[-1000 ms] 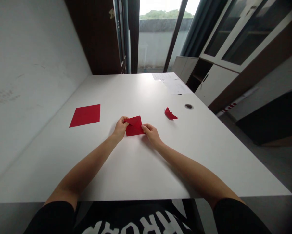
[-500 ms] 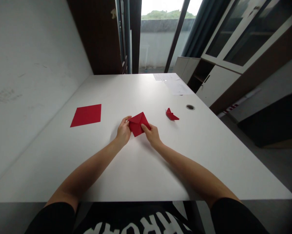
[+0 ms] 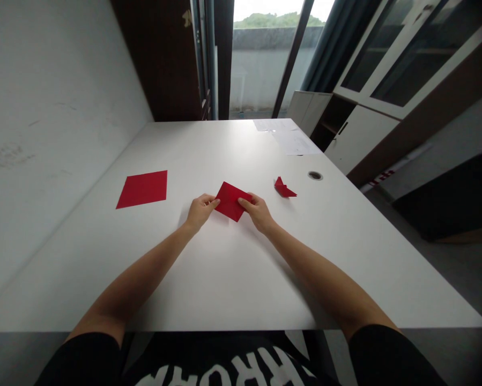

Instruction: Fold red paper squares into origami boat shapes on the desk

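Observation:
A folded red paper (image 3: 230,202) is held between my two hands, just above the white table. My left hand (image 3: 201,209) pinches its left corner, thumb on top. On the opposite side my right hand (image 3: 258,211) grips the right corner, its thumb pressed on the upper face. Faint crease lines cross the paper. To the right lies a small red origami piece (image 3: 284,188) with pointed ends. Off to the left, a flat red sheet (image 3: 143,189) rests on the table.
The white table (image 3: 224,284) runs up to a wall (image 3: 56,134) on the left. A round cable hole (image 3: 315,176) sits near its right edge. Printed white sheets (image 3: 293,142) lie at the far end. Cabinets (image 3: 363,136) stand beyond on the right.
The folded paper has been turned between my hands; the raised flap seen earlier no longer shows. My left hand has shifted slightly left, with its thumb now on top.

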`<state>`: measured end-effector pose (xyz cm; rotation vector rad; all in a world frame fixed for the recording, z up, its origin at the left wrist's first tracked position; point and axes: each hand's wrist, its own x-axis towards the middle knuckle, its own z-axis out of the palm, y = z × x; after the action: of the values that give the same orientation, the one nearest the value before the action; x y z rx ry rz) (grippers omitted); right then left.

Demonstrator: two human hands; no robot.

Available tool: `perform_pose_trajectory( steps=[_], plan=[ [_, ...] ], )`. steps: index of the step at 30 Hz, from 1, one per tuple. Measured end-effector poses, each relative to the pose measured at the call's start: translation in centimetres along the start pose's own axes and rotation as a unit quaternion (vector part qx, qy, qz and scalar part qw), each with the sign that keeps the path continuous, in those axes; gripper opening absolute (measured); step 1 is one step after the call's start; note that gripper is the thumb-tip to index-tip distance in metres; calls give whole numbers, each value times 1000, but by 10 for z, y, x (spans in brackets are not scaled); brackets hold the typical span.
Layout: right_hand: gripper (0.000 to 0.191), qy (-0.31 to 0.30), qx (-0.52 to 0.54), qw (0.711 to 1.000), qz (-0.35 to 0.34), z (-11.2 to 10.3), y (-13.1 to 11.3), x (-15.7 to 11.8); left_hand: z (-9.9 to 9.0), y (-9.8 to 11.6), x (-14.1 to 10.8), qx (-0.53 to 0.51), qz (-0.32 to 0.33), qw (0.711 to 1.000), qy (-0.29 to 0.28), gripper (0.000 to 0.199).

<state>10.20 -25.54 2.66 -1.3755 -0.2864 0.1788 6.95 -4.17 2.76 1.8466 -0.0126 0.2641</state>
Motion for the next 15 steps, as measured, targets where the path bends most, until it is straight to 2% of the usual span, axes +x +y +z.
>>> perform_pose_trajectory(
  steps=[3, 6, 8, 9, 10, 12, 15],
  plan=[
    [47, -17, 24, 1000, 8, 4, 6, 0, 3, -5, 0, -78, -19, 996, -32, 25],
    [43, -9, -39, 999, -3, 6, 9, -2, 6, -6, 0, -65, 13, 996, -60, 22],
    [35, -10, -131, 989, -68, 6, 8, -3, 4, -4, 0, 0, 66, 996, -53, 15],
    [29, -18, -193, 974, -119, 5, 6, -4, 2, -2, 0, 42, 97, 994, -41, 12],
    [23, -33, -259, 949, -176, 3, 5, -4, 0, 0, -1, 86, 127, 988, -26, 12],
    [17, -70, -388, 876, -280, -1, 4, -4, -5, 4, -3, 173, 181, 968, -1, 15],
    [18, -114, -532, 760, -356, -6, 8, -4, -12, 3, -9, 312, 247, 917, -15, 13]
  ],
)
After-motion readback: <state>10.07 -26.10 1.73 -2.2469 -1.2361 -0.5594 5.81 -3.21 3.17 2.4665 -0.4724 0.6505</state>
